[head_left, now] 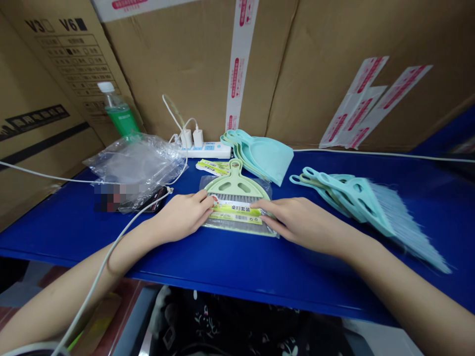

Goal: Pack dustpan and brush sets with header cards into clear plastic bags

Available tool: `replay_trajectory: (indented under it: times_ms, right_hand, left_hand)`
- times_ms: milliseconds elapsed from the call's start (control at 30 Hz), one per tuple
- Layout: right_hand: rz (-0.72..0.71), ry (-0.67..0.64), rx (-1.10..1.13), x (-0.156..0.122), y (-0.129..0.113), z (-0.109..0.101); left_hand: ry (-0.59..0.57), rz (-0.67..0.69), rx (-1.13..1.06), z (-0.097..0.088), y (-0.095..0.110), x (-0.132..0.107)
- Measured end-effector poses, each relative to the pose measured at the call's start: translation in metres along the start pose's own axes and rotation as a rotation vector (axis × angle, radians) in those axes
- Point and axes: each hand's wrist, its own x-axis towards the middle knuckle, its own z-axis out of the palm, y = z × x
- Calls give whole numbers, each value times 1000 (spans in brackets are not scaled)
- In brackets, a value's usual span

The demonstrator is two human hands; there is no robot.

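Note:
A light green dustpan and brush set lies flat on the blue table, its handle pointing away from me. Clear plastic wrapping surrounds it, and a yellow and white label strip crosses its middle. At the left edge, the closed fingers of my left hand grip the set beside one end of the label. My right hand grips the opposite edge, thumb and fingers at the label's other end. Parts of the edges are hidden under my fingers.
Blue and green dustpans are stacked behind the set; several brushes lie at the right. Loose labels, clear plastic bags, a power strip and a bottle stand near cardboard boxes. A white cable crosses my left forearm.

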Motion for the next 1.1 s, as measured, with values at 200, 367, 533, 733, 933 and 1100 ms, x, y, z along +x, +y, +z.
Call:
replay_trajectory:
  times_ms: [200,367,533,733,933,1100]
  right_hand:
    - [-5,21,-4,0,1,1]
    - [1,4,-13,0,0,0]
    - [4,-1,-5,0,-1,-1]
    - [-1,0,10,0,0,2]
    - [-25,56,48,-1,3,6]
    - [-19,69,60,0,2,5]
  left_hand:
    - [-7,2,-1,0,0,0]
    - [-36,-9,6,-1,1,1]
    - [-34,-5,5,-2,1,1]
    - [-44,-14,8,-1,1,1]
    - [17,-5,-31,2,-1,0]
    - [41,-3,-65,3,-1,0]
